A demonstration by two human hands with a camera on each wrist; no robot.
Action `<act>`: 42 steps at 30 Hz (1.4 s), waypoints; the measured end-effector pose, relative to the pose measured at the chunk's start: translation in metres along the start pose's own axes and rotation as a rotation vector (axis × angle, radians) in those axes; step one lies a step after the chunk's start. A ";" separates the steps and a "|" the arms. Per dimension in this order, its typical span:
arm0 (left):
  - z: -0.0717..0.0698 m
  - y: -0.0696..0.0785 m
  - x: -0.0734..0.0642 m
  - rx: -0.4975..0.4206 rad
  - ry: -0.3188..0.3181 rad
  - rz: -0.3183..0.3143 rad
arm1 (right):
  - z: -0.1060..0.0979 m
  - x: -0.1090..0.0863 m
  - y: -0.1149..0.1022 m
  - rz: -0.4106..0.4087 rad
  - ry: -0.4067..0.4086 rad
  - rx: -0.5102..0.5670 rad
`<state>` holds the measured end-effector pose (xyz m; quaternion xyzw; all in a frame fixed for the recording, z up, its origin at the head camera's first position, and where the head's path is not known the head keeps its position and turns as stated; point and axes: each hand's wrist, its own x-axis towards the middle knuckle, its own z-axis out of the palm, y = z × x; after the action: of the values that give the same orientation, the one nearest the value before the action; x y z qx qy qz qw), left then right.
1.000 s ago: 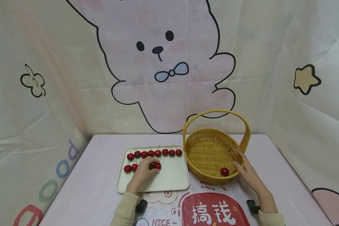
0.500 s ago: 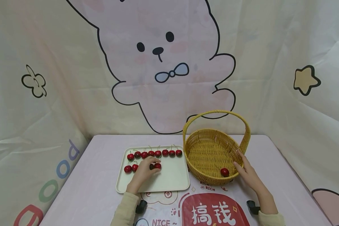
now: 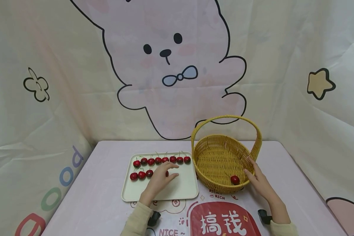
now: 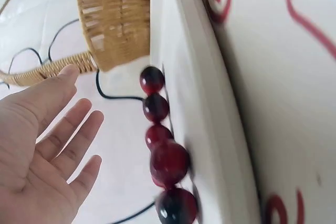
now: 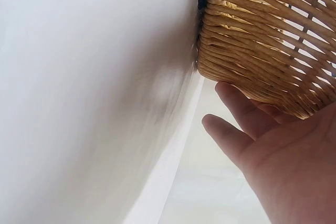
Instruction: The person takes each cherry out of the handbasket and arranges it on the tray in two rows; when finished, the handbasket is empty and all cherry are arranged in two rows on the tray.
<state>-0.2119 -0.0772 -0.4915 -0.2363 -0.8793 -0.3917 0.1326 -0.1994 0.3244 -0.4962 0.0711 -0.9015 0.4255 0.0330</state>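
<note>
My left hand (image 3: 158, 181) hovers over the white tray (image 3: 180, 191), thumb and fingers apart with nothing between them. In the left wrist view, its fingers (image 4: 79, 129) are spread beside a line of dark red cherries (image 4: 170, 161). A back row of stemmed cherries (image 3: 151, 162) lies along the tray's far side. Part of the front row is hidden behind the hand; a cherry (image 3: 141, 175) shows at its left. My right hand (image 3: 261, 183) holds the side of the yellow wicker basket (image 3: 215, 186), thumb over the rim and fingers outside. One cherry (image 3: 235, 180) lies inside.
The basket's tall arched handle (image 3: 227, 116) rises above its rim, close to the tray's right edge. A printed mat (image 3: 221, 219) covers the front of the white table (image 3: 88, 196). A patterned cloth (image 3: 177, 108) hangs behind.
My left hand has moved a little right, its thumb and fingers drawing away from a cherry in the front row. A third cherry at the left is uncovered. The right hand stays put.
</note>
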 end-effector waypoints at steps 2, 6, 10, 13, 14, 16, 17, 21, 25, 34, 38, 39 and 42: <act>0.002 0.010 0.002 -0.020 -0.002 0.025 | 0.000 0.000 0.000 0.007 -0.002 0.000; 0.010 0.029 0.005 -0.052 -0.029 0.043 | -0.001 0.000 -0.001 0.019 -0.007 -0.003; 0.022 0.047 0.009 -0.074 -0.039 0.113 | -0.001 0.001 0.000 0.021 -0.008 -0.007; 0.031 0.059 0.013 -0.076 -0.043 0.191 | 0.000 0.000 0.000 0.023 -0.007 -0.007; 0.034 0.063 0.014 -0.075 -0.048 0.212 | 0.000 0.000 0.000 0.022 -0.006 -0.006; 0.041 0.070 0.017 -0.070 -0.058 0.242 | 0.000 0.000 0.000 0.018 -0.003 -0.004; 0.044 0.073 0.019 -0.071 -0.065 0.255 | 0.000 0.000 0.001 0.015 -0.003 -0.004; 0.058 0.087 0.026 -0.091 -0.102 0.276 | 0.000 -0.001 0.002 0.007 0.002 -0.001; 0.071 0.097 0.035 -0.095 -0.165 0.265 | 0.000 0.000 0.002 0.008 0.002 0.002; 0.093 0.109 0.060 -0.037 -0.350 0.180 | 0.000 0.001 0.002 0.020 -0.002 0.003; 0.106 0.112 0.070 -0.003 -0.438 0.148 | -0.001 0.001 0.002 0.024 -0.005 -0.003; 0.108 0.113 0.073 0.006 -0.458 0.141 | -0.001 0.001 0.002 0.025 -0.008 -0.003; 0.116 0.115 0.079 0.042 -0.504 0.131 | -0.001 0.001 0.003 0.023 -0.009 0.000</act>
<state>-0.2251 0.1013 -0.4631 -0.3798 -0.8755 -0.2925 -0.0609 -0.2005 0.3267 -0.4973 0.0625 -0.9025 0.4254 0.0240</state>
